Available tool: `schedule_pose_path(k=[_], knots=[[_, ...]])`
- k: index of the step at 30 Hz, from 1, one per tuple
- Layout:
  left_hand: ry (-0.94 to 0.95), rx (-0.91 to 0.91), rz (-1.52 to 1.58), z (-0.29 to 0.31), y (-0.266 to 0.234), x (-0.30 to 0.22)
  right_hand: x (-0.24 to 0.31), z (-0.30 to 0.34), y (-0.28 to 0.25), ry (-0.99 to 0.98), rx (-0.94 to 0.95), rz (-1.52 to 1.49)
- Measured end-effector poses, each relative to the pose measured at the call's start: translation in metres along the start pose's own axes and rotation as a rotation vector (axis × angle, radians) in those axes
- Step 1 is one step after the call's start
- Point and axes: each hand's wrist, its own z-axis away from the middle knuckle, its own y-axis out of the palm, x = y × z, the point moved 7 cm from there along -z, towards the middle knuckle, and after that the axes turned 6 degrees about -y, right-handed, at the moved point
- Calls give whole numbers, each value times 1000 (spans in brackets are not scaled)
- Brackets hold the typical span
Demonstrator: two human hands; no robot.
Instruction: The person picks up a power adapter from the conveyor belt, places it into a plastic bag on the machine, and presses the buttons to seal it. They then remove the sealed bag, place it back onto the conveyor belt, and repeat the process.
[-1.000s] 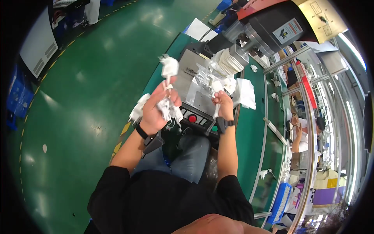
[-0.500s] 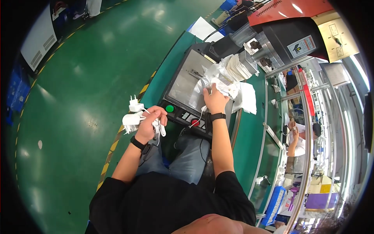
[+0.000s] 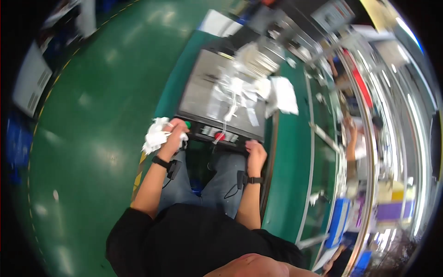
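The left hand (image 3: 172, 135) is closed around a bunch of white plugs (image 3: 156, 137), which hang out past the little-finger side, to the left of the fist and just off the near left corner of the plate (image 3: 197, 87). Its fingers lie along the front panel (image 3: 197, 131), right beside the green button (image 3: 188, 124).

The right hand (image 3: 256, 154) is at the other end of the panel, near the plate's near right corner, with the fingers curled in and no object showing; the blur is heavy here, so I can't tell how tightly they close or whether they touch the panel.

Between the two hands a white cord (image 3: 224, 125) lies on the plate. Its long axis runs from the plate's middle toward the near edge, and its end droops over that edge across the panel, next to the red button (image 3: 220, 135). From the right hand it lies to the left and farther in; from the left hand, to the right. The right hand is slightly nearer. Clear film (image 3: 214, 104) lies left of the cord, a pale stack (image 3: 256, 61) is toward the plate's far right corner, and a white bag (image 3: 284, 95) lies past the right edge
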Motion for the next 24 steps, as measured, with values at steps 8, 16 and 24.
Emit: schedule_pose_path(k=[8, 16, 24], knots=[[-46, -61, -133, -2, -15, -36, 46, -22, 15, -226, 591, 499], [622, 8, 78, 65, 37, -213, 262, -14, -211, -746, -199, 875], [389, 280, 251, 63, 75, -214, 116, 43, -430, 481, -457, 1205]])
